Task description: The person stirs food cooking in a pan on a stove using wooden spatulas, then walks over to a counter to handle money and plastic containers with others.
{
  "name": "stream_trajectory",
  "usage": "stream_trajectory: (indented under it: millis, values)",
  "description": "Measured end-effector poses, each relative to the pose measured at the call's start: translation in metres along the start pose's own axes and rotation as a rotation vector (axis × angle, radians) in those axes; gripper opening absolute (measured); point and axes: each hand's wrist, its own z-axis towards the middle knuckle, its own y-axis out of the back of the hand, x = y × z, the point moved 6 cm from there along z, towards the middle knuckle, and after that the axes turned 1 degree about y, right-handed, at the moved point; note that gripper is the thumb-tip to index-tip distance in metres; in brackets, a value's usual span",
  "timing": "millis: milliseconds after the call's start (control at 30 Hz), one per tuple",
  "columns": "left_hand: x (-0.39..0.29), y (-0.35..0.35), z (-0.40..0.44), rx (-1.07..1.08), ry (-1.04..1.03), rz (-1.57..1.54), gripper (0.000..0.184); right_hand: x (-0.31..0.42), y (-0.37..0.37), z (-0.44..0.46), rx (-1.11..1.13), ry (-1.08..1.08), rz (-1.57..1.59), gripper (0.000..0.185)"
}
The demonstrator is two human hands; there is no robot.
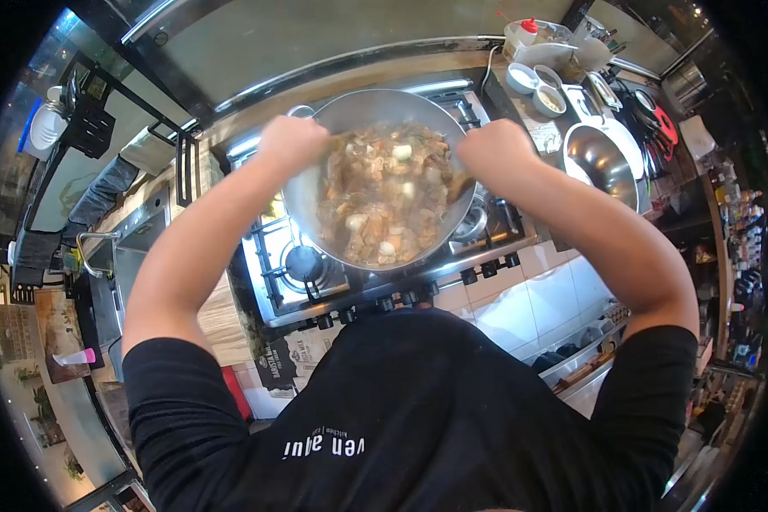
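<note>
A large round metal pot (465,213) stands on the gas stove (358,299), full of a steaming stew of brown meat pieces and whitish chunks (392,196). At the pot's upper left rim, my left hand (292,143) is closed in a fist and blurred by motion. Something brown shows beside its fingers over the food, too smeared to name. My right hand (497,149) is also closed, at the upper right rim, with a dark brown shape just below it at the pot's inner edge. What each fist grips is hidden.
On the right counter are a shiny metal bowl (602,162), small white bowls (522,78) and a red-capped bottle (529,32). A sink (141,230) lies at the left, near a black rack (90,124). A burner (305,263) shows beside the pot.
</note>
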Motion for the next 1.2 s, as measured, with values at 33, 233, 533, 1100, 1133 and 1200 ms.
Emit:
stream_trajectory:
  millis: [33,233,533,1100,1133,1200]
  values:
    - [-0.012,-0.008,0.01,0.027,-0.075,0.005,0.023,0.008,-0.012,0.014,0.011,0.008,0.044,0.013]
    - [-0.042,0.017,0.004,0.052,-0.11,-0.226,0.027,0.012,-0.034,0.036,-0.122,0.03,0.093,0.013]
    - [0.006,0.05,-0.092,-0.011,-0.212,-0.235,0.024,-0.007,0.003,-0.03,-0.349,0.189,0.201,0.02]
    - [-0.046,0.027,-0.078,0.313,0.051,-0.471,0.016,0.05,-0.011,0.008,-0.032,0.313,0.139,0.012]
    - [-0.046,0.027,-0.077,0.311,0.047,-0.469,0.016,0.048,-0.012,0.008,-0.031,0.309,0.139,0.012]
    - [-0.046,0.028,-0.079,0.301,0.082,-0.503,0.016,0.039,-0.015,0.006,-0.034,0.297,0.143,0.011]
